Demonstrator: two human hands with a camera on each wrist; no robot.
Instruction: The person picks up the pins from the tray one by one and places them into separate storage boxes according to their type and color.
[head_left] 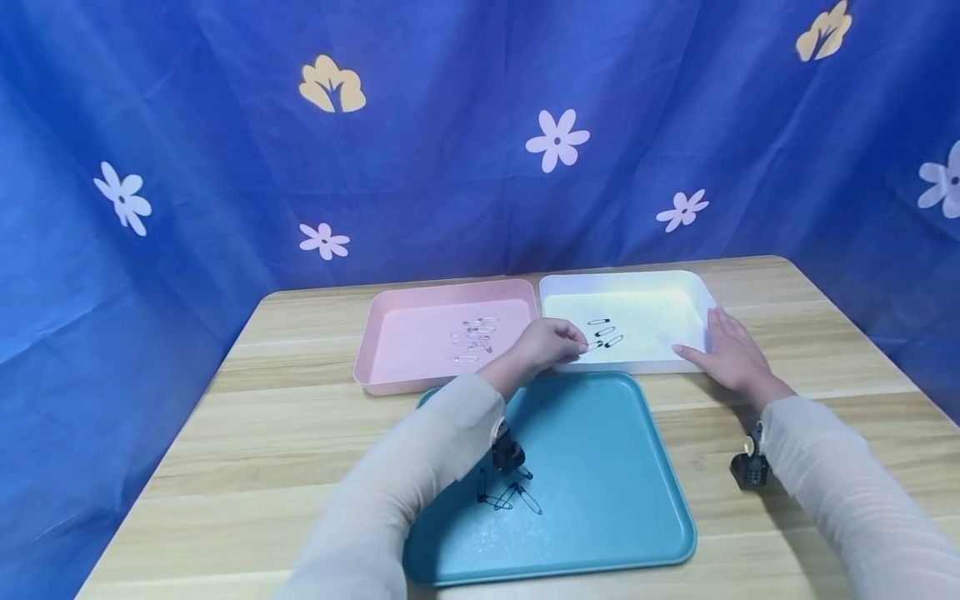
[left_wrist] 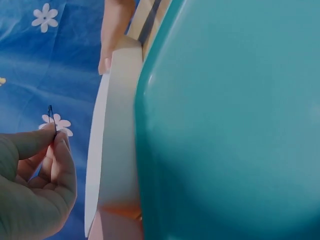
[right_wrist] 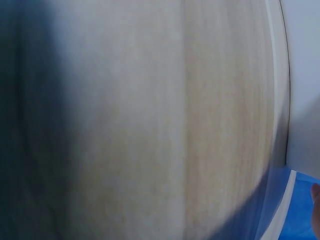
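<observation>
My left hand (head_left: 551, 343) reaches over the near left corner of the white tray (head_left: 693, 287) and pinches a black safety pin (left_wrist: 51, 119) between thumb and fingers. Three black pins (head_left: 603, 332) lie in the white tray beside it. My right hand (head_left: 726, 354) lies flat with straight fingers against the white tray's near right corner. A pink tray (head_left: 390, 329) to the left holds several silver pins (head_left: 474, 337). The teal tray (head_left: 600, 467) nearest me holds a few black pins (head_left: 510, 496).
The three trays sit on a wooden table (head_left: 285, 442). A blue flowered cloth (head_left: 450, 125) hangs behind and around it. The right wrist view shows only blurred table wood (right_wrist: 150, 120) and a white tray edge (right_wrist: 305, 75).
</observation>
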